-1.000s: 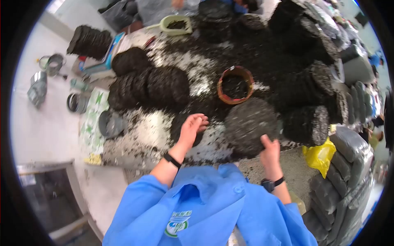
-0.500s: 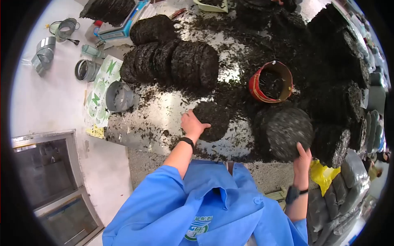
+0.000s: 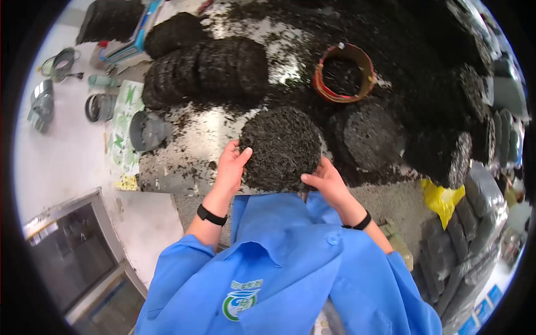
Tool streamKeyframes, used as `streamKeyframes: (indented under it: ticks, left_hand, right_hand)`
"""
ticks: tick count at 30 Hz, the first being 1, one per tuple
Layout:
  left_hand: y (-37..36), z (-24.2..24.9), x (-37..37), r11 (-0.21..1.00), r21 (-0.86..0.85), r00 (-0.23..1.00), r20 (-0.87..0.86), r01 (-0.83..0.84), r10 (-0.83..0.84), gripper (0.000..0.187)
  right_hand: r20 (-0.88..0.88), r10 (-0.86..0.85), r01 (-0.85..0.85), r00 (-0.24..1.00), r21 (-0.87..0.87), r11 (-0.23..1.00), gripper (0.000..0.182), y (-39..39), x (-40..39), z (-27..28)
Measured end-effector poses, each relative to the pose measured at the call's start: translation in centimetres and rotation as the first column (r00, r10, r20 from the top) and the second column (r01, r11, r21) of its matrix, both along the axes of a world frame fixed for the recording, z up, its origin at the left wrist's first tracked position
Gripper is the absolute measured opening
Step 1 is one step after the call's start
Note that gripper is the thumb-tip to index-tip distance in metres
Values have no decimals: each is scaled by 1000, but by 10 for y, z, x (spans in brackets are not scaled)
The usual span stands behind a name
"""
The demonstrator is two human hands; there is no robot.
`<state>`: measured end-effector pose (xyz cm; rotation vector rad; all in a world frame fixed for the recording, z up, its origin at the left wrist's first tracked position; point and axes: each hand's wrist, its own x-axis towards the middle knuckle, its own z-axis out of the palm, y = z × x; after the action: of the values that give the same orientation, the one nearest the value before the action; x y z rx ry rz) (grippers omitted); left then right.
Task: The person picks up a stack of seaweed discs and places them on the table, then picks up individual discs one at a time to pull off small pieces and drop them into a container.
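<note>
A round, dark, flaky cake (image 3: 282, 148), which looks like dried seaweed, is held in front of me just above the near table edge. My left hand (image 3: 231, 164) grips its left rim, thumb on the upper face and fingers at the edge. On the opposite side my right hand (image 3: 326, 178) pinches the lower right rim. Another round cake (image 3: 373, 137) lies flat to the right, apart from both hands. Behind the held cake, a row of similar cakes (image 3: 206, 72) stands on edge.
A red tub (image 3: 343, 72) with dark flakes inside stands beyond the cakes. Grey metal rings, one a cylinder (image 3: 148, 131), sit at the left. Loose flakes cover much of the metal table (image 3: 184, 162). Dark stacks, a yellow bag (image 3: 442, 200) and filled bags (image 3: 483, 195) are at the right.
My right hand has left the cake at the right and come to the middle. The cake under my left hand now sits raised between both hands. The view has shifted somewhat.
</note>
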<state>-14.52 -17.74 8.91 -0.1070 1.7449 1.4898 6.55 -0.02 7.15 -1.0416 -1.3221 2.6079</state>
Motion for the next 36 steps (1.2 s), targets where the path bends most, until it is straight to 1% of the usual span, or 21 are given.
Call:
streamKeyframes:
  ticks: [1,3,5,7,8,9,11,13,14,19,21,23,25,26,28,29,30,32,33,35,36]
  left_hand:
    - [7,1,6,1000,2,999,23,24,-24,46]
    - [19,5,16,997,56,997,61,47,-50,47]
    - [33,8,22,997,46,994,90,61,-65,50]
    - [43,3,22,994,-13,987,-117,109,-110,45]
    - [57,-3,31,989,21,726,-681,145,-92,43]
    - [73,43,37,958,-251,260,-924,135,-279,35]
    - [94,57,64,876,-93,346,-895,474,-282,24]
    - [121,52,85,777,-85,254,-918,624,-305,14]
    - [130,51,93,794,-87,300,-897,601,-326,12]
    - [147,34,98,746,-196,222,-880,636,-420,11]
    - [155,36,98,663,-287,112,-864,692,-491,10]
    - [164,29,103,585,-433,-116,-858,686,-500,12]
    - [175,31,101,521,-460,-163,-840,719,-518,9]
    - [184,34,97,522,-457,-173,-847,720,-503,9]
    - [211,50,78,708,-141,283,-849,692,-446,4]
    - [228,60,61,780,53,592,-684,623,-427,4]
    - [249,66,44,850,165,729,-610,501,-312,5]
    - [281,42,-10,861,-230,305,-868,454,-392,6]
    - [283,49,-23,781,-486,202,-783,392,-589,9]
    - [278,58,-29,785,-525,178,-782,328,-597,12]
    - [270,65,-21,814,-388,381,-740,432,-555,17]
  right_hand:
    - [23,-24,24,999,2,1000,76,1,-1,3]
    - [-74,-408,358,910,-357,863,58,3,-1,17]
    - [20,-481,454,876,-368,812,47,10,5,25]
    - [19,-513,493,858,-309,813,45,17,14,22]
    - [19,-525,505,851,-305,807,45,20,18,22]
    - [28,-538,522,843,-285,804,42,21,21,24]
    - [48,-560,550,827,-268,791,39,21,27,26]
    - [-22,-523,498,852,-274,823,35,21,31,27]
    - [-61,-534,502,843,-265,823,32,20,31,28]
    - [-87,-564,536,821,-225,814,30,19,42,20]
    - [-5,-533,525,846,-161,836,32,22,49,10]
    - [-14,-525,515,851,-173,839,33,25,55,3]
    - [-15,-523,513,852,-178,840,34,29,59,9]
    - [3,-576,560,817,-238,793,35,33,60,15]
    - [25,-635,610,772,-309,730,39,47,68,23]
    - [12,-650,624,760,-292,724,39,53,77,19]
    - [54,-663,645,747,-298,703,41,56,88,11]
    - [59,-678,652,733,-346,675,44,67,101,12]
    - [44,-678,652,734,-328,684,44,71,106,18]
    - [74,-714,698,696,-303,649,45,81,114,29]
    - [82,-720,706,690,-300,642,46,85,120,34]
